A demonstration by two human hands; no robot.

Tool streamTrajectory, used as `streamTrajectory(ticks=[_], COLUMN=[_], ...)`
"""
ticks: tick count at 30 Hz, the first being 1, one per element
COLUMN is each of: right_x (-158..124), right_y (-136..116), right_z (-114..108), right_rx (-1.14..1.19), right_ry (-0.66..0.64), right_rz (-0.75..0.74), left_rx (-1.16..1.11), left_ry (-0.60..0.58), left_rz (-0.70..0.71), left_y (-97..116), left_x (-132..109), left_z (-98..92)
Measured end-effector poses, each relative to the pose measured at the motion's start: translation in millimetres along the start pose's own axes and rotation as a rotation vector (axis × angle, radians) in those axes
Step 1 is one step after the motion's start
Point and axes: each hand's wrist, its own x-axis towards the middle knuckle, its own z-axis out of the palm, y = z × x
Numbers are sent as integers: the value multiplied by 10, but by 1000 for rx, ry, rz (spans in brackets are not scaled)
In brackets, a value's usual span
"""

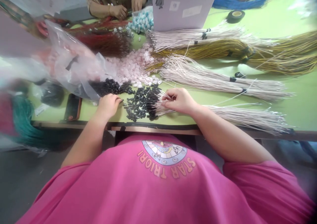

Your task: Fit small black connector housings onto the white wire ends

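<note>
My left hand (pixel 109 104) is curled at the left edge of a pile of small black connectors (pixel 141 102) on the green table (pixel 272 22), its fingers closed on something I cannot make out. My right hand (pixel 178 100) pinches the near ends of a bundle of thin pale wires (pixel 242 115) that lies along the table's front edge toward the right. The wire tips fan out over the black connectors.
A heap of pale pink connectors (pixel 133 67) lies behind the black ones, beside clear plastic bags (pixel 71 65). More pale wire bundles (pixel 218 79) and yellow-brown ones (pixel 272 54) cross the table. Another person's hands (pixel 126 8) work at the far side. A tape roll (pixel 235 15) sits at the back.
</note>
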Motion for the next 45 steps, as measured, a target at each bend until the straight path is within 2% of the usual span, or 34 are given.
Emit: streamTrajectory(ticks=[6, 10, 14, 20, 24, 29, 33, 38, 45], right_x=[3, 3, 3, 16, 16, 12, 9, 3, 4], right_y=[14, 2, -7, 13, 20, 7, 9, 14, 14], right_z=[24, 39, 29, -20, -24, -19, -25, -24, -12], right_rx=[-108, -126, -36, 214, 327, 358, 364, 349, 315], right_ry=[-37, -39, -39, -62, -94, -125, -137, -121, -118], right_rz=[-93, -102, -71, 35, 87, 103, 109, 104, 109], left_rx=[34, 18, -42, -122, -350, -779, -974, -1093, -1079], left_ry=[3, 15, 39, 88, 84, 53, -5, -39, -9], left_rz=[11, 6, 21, 26, 103, 305, 312, 260, 279], left_y=[24, 34, 44, 93, 305, 824, 1132, 1183, 1170], left_x=[-105, -98, -75, -37, -69, -83, 53, 162, 140], left_z=[14, 25, 24, 19, -152, -424, -384, -215, -213])
